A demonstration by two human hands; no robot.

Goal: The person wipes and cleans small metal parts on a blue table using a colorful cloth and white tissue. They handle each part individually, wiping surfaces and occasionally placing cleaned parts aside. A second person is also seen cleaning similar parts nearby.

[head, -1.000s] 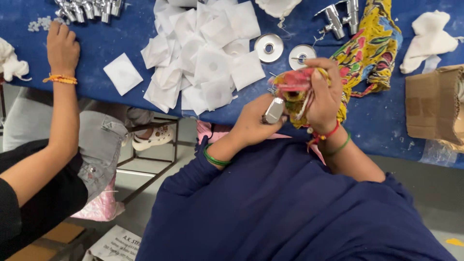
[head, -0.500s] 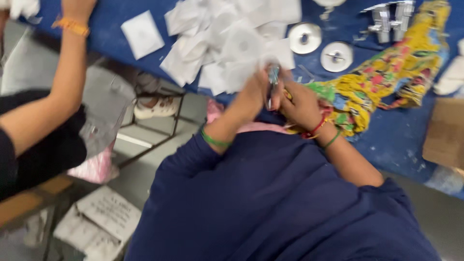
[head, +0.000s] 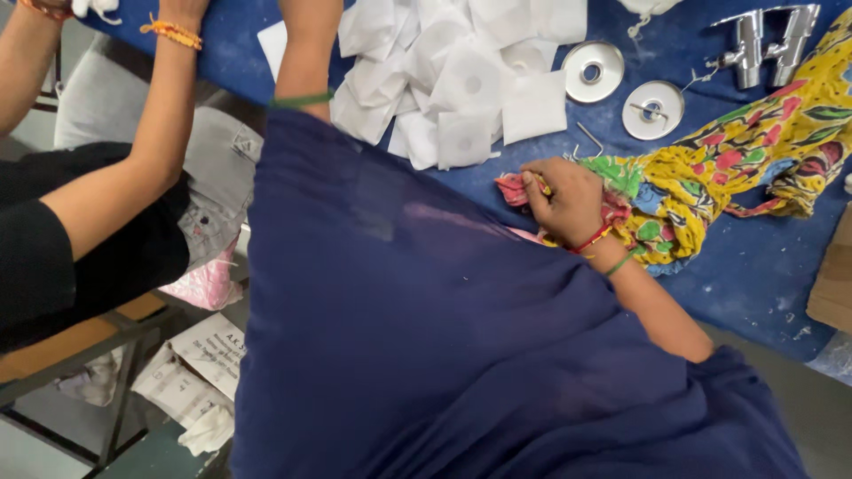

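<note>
My right hand (head: 566, 197) rests on the blue-covered table (head: 754, 275), its fingers closed on a bunched end of a yellow, green and red patterned cloth (head: 737, 151). That cloth trails off to the right across the table. My left forearm (head: 306, 53), with a green bangle at the wrist, stretches forward over the table beside a pile of white square packets (head: 461, 80). The left hand itself is cut off by the top edge. My dark blue garment fills the lower middle of the view.
Two round metal discs (head: 593, 71) (head: 652, 110) and a chrome tap fitting (head: 763, 40) lie beyond the cloth. A cardboard box (head: 834, 284) sits at the right edge. A co-worker's arm (head: 151, 151) with an orange bracelet reaches in from the left. Papers (head: 200, 364) lie on the floor.
Both hands were together near my chest with a small metal part and the cloth. Now my left arm has reached forward out of view and my right hand rests on the cloth.
</note>
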